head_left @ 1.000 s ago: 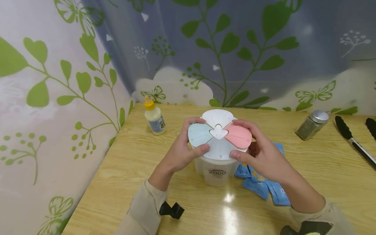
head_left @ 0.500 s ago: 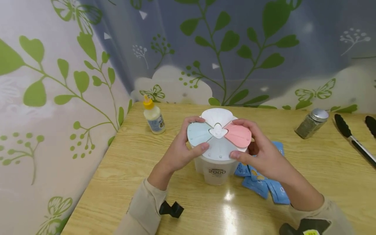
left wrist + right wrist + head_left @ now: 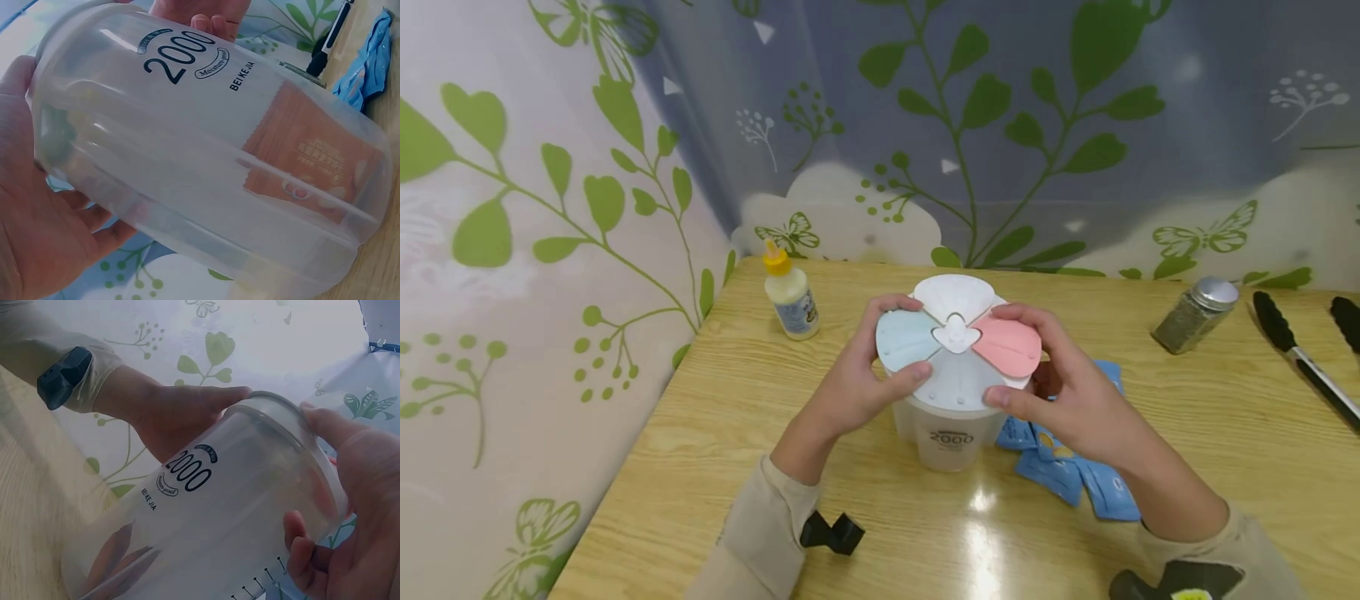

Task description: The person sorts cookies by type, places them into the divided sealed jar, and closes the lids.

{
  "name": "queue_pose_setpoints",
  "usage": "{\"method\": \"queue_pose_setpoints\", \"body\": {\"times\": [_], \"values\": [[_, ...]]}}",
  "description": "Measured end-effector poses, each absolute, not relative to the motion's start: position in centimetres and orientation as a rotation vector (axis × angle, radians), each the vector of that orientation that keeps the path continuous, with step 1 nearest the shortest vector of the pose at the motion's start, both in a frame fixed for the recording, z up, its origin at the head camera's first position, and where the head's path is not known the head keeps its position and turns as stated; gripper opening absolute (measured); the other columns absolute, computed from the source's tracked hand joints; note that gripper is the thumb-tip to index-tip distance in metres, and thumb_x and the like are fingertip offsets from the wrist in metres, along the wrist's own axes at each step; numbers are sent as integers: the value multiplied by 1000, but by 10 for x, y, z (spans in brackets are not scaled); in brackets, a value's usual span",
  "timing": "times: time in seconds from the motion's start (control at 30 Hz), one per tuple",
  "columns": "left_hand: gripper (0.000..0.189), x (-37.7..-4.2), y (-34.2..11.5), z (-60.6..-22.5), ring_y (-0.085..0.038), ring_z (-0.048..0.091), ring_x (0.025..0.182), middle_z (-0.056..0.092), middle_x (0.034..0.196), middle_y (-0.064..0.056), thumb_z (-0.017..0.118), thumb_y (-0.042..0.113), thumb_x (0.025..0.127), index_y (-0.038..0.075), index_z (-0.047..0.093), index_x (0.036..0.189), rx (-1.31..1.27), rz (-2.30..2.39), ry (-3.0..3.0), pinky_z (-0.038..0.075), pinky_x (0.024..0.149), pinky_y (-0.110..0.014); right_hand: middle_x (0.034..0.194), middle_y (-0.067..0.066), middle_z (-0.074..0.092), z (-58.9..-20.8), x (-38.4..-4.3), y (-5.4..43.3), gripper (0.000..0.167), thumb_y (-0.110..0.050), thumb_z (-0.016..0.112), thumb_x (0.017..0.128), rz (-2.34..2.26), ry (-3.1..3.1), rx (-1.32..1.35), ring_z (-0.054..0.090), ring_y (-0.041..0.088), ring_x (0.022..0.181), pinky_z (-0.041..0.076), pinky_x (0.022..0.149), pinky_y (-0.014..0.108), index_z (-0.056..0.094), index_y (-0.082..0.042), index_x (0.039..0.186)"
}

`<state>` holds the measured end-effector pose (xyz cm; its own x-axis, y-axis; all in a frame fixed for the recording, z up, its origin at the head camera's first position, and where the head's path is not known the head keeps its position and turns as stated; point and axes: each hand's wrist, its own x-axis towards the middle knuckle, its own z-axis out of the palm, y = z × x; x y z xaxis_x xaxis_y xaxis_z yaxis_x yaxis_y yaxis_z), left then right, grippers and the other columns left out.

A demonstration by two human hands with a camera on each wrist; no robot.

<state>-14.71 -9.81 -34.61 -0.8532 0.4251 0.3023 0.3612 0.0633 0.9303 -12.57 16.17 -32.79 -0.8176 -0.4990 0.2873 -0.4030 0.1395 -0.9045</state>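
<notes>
A translucent storage canister [image 3: 949, 454] marked 2000 stands upright on the wooden table, directly in front of me. Its lid [image 3: 957, 385] has petal-shaped flaps in pale blue, pink and white around a central knob. My left hand [image 3: 850, 393] grips the lid's left side, thumb on the front of the top and fingers at the far edge. On the opposite side, my right hand [image 3: 1086, 408] holds the lid likewise. Through the wall, the left wrist view shows an orange-red snack packet [image 3: 312, 153] low inside the canister. Brownish packets [image 3: 119, 562] show through in the right wrist view.
Several blue packets [image 3: 1108, 492] lie right of the canister, partly behind my right hand. A yellow-capped squeeze bottle [image 3: 792, 304] stands at the back left. To the right are a tilted, silver-capped glass jar [image 3: 1193, 318] and black-tipped tongs [image 3: 1307, 360]. Patterned curtain [image 3: 1022, 167] borders the table.
</notes>
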Motion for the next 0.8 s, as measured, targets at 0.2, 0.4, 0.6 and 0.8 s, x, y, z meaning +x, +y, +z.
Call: {"method": "queue_pose_setpoints", "body": {"times": [0.2, 0.4, 0.6, 0.8], "values": [[77, -149, -104, -345, -22, 57, 111, 49, 136, -14, 66, 54, 91, 16, 31, 148, 871, 1935, 2195, 53, 92, -40, 138, 13, 42, -324, -128, 166, 78, -2, 64, 95, -1780, 2218, -816, 64, 25, 74, 56, 64, 29, 19, -20, 156], [68, -151, -110, -344, -22, 49, 126, 40, 148, -14, 70, 40, 93, 11, 38, 146, 804, 2073, 2139, 54, 91, -28, 135, 6, 53, -322, -134, 180, 48, -4, 47, 104, -1779, 2290, -870, 65, 20, 65, 56, 58, 31, 38, -11, 150], [29, -151, -114, -337, -17, 53, 103, 56, 131, -5, 70, 14, 94, 5, 66, 121, 675, 2173, 2437, 47, 74, -23, 153, 2, 46, -322, -139, 188, 28, 4, 49, 101, -1939, 2203, -931, 65, 17, 67, 52, 54, 28, 62, -1, 126], [52, -148, -117, -331, -16, 56, 113, 58, 138, -6, 38, 44, 107, 7, 60, 137, 780, 2001, 2454, 51, 85, -31, 163, 9, 29, -325, -134, 185, 44, 15, 65, 87, -1921, 2109, -1113, 64, 15, 73, 48, 56, 27, 59, 0, 128]]}}
